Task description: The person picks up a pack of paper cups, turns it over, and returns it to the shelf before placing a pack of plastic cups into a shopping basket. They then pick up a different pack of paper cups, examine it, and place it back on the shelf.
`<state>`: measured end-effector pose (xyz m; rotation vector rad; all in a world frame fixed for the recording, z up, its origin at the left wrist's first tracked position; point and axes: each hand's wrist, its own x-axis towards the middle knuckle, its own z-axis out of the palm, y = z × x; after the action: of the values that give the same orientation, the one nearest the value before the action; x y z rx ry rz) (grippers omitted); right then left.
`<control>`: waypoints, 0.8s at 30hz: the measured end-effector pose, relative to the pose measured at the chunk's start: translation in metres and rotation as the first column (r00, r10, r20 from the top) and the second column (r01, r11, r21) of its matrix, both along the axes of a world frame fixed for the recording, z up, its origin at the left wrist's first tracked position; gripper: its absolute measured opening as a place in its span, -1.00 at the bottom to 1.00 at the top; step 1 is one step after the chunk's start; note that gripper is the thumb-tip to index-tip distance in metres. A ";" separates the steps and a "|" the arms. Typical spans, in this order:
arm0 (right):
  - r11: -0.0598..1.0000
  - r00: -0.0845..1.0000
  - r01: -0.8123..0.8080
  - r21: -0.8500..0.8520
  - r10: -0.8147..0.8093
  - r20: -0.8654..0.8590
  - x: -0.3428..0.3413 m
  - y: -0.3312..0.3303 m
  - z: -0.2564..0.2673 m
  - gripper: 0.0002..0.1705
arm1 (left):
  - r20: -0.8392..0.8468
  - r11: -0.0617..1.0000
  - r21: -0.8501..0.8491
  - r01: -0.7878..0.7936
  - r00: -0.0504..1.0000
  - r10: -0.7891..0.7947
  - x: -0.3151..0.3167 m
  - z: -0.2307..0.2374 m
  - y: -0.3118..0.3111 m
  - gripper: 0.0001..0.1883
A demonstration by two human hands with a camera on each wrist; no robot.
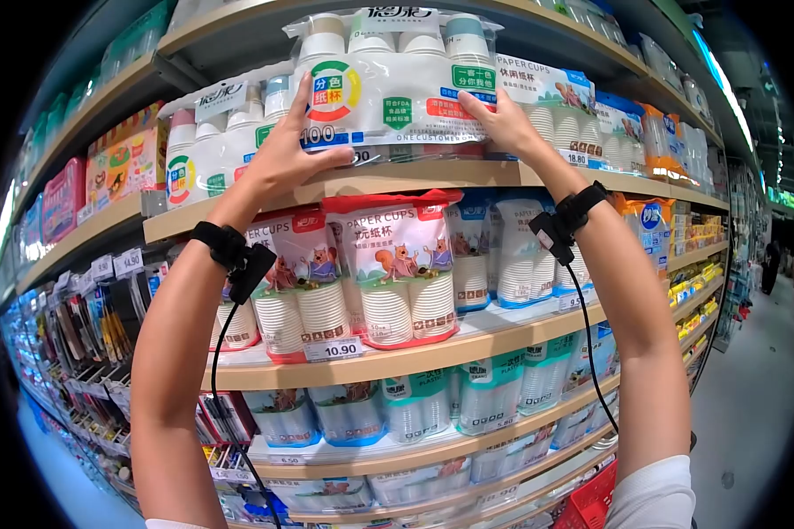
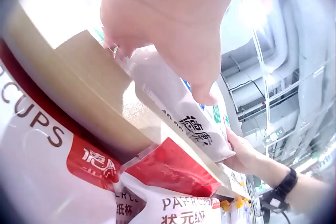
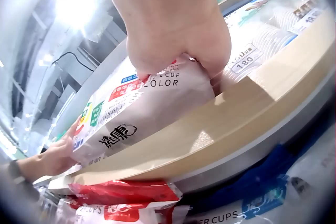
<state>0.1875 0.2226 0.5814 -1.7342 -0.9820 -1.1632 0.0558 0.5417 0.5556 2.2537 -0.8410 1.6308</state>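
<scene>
A large clear pack of paper cups [image 1: 397, 93], with a white label band and a colored ring print, sits at the front edge of the upper shelf. My left hand [image 1: 284, 152] grips its left end, thumb along the lower front. At the other end, my right hand [image 1: 509, 125] holds the pack with the thumb on the front face. From the left wrist, the white underside of the pack [image 2: 178, 108] shows close over the wooden shelf edge [image 2: 79, 82]. The right wrist view has the hand [image 3: 178, 35] wrapped over the pack's near corner, with its fingertips partly hidden.
A similar cup pack [image 1: 212, 167] stands left of the held one, and smaller cup packs [image 1: 560, 110] stand right. Red-topped paper cup bags [image 1: 401, 264] fill the shelf below, above a price tag [image 1: 333, 349]. A red basket [image 1: 591, 502] is at lower right, beside the aisle [image 1: 750, 370].
</scene>
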 end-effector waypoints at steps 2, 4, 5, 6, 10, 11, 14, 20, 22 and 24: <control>0.998 0.998 -0.055 0.039 0.056 -0.041 0.003 -0.001 0.001 -0.07 | 0.032 0.999 -0.001 -0.037 0.999 0.037 -0.006 -0.001 0.000 0.22; 0.955 0.964 -0.255 0.150 0.239 0.121 -0.005 0.006 0.002 0.00 | 0.081 1.000 -0.006 -0.030 0.996 0.030 -0.004 0.008 0.007 0.18; 0.915 0.926 -0.354 0.192 0.315 0.209 -0.012 0.009 0.004 0.04 | 0.109 1.000 -0.008 -0.023 0.994 0.024 -0.005 0.013 0.008 0.16; 0.891 0.929 -0.370 0.263 0.362 0.080 -0.027 0.010 0.005 0.07 | 0.114 0.997 -0.055 0.046 0.993 -0.040 -0.030 0.009 -0.013 0.13; 0.931 0.962 -0.269 0.248 0.270 0.032 -0.058 0.002 0.016 -0.06 | 0.208 0.976 0.030 0.213 0.954 -0.215 -0.064 0.024 -0.001 -0.02; 0.922 0.949 -0.311 0.230 0.316 0.014 -0.074 0.000 0.016 -0.12 | 0.086 0.976 -0.088 0.199 0.978 -0.191 -0.087 0.017 -0.006 -0.07; 0.798 0.792 -0.599 0.060 0.602 -0.098 -0.086 -0.007 0.032 -0.30 | 0.053 0.974 -0.109 0.196 0.980 -0.191 -0.118 0.021 0.004 -0.10; 0.555 0.596 -0.802 -0.220 0.767 -0.238 -0.135 0.007 0.063 -0.46 | -0.187 0.941 -0.329 0.082 0.971 -0.150 -0.136 0.047 0.035 -0.26; 0.653 0.735 -0.660 -0.371 0.664 -0.136 -0.118 0.017 0.076 -0.44 | -0.174 0.909 -0.393 0.137 0.960 -0.219 -0.137 0.056 0.044 -0.36; 0.799 0.840 -0.493 -0.345 0.540 0.050 -0.099 0.031 0.082 -0.40 | -0.139 0.906 -0.391 0.162 0.963 -0.232 -0.135 0.064 0.048 -0.40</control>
<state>0.0881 0.2536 0.6637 -1.4760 -1.6928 -0.8021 -0.0787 0.5897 0.6193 1.9423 -0.6225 1.3366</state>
